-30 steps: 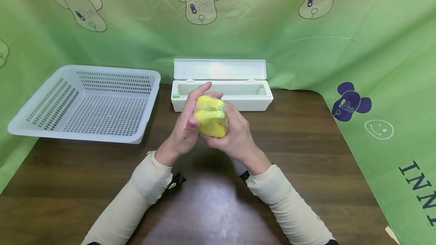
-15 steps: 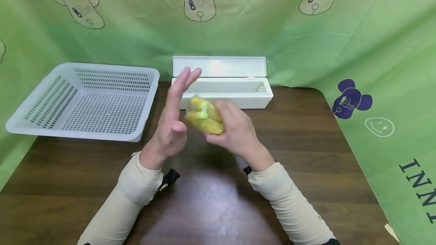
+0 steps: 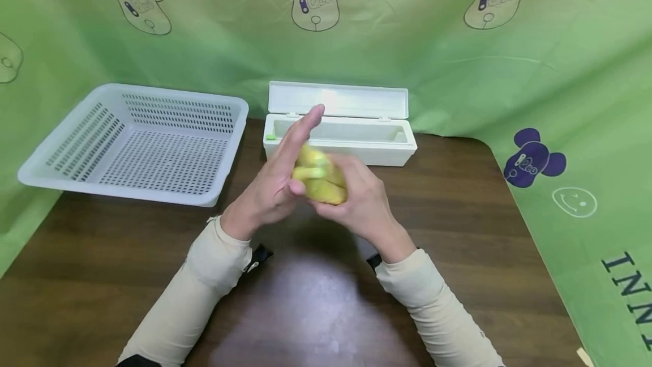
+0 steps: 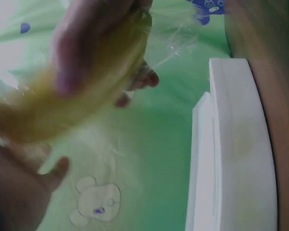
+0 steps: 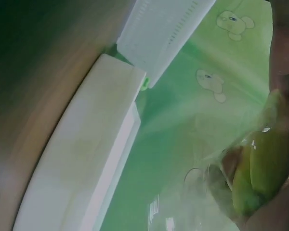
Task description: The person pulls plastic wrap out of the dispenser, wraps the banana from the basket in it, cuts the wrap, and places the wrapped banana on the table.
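A small bunch of yellow bananas (image 3: 327, 190), wrapped in clear plastic film, is up over the middle of the table. My right hand (image 3: 363, 200) grips it from the right, thumb underneath. On the left side my left hand (image 3: 270, 186) lies flat against the banana ends, its fingers straight and pointing up. Loose, crinkled plastic film (image 4: 176, 43) sticks out past the bananas in the left wrist view. The right wrist view shows greenish banana tips (image 5: 265, 166) inside the film; motion blurs part of the bunch.
Behind the hands stands a long white box (image 3: 351, 154), its lid (image 3: 367, 101) raised and a small green piece at its left end. A white perforated basket (image 3: 216, 188) is at the left. Green printed cloth (image 3: 214, 27) surrounds the dark wooden table (image 3: 458, 214).
Half a second ago my left hand was drawn off to the left; now it is back against the bananas. The bunch has turned a little in my right hand. The head view has shifted slightly.
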Motion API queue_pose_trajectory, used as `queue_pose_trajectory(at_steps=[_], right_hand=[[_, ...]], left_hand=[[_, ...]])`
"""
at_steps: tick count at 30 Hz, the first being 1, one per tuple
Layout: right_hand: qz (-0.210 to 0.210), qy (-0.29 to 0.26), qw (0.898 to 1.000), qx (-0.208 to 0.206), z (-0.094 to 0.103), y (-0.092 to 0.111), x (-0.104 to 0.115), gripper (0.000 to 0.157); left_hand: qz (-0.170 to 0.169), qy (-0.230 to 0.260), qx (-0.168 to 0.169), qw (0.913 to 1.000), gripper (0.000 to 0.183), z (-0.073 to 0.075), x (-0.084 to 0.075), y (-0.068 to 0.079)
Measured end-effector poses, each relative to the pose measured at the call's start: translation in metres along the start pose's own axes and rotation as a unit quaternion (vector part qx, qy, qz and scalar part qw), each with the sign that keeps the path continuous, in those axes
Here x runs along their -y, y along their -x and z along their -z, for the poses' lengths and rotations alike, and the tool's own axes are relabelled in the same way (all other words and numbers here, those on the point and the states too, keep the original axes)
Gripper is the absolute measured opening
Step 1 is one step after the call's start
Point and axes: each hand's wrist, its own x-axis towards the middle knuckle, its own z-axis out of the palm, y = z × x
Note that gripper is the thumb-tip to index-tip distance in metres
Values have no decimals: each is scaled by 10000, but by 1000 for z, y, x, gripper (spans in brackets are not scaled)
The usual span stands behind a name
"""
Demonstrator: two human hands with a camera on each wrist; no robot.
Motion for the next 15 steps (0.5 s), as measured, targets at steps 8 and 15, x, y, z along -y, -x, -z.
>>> queue_pose_trajectory(at_steps=[8,15], right_hand=[[-24,600,9981,-96,9,-1,-6,71],[239,2045,9782,283,11,-5,-1,76]], left_hand=[[636,75,49,9979,110,7,-9,1],[1500,-178,-652,9864,76,1,-25,-5]])
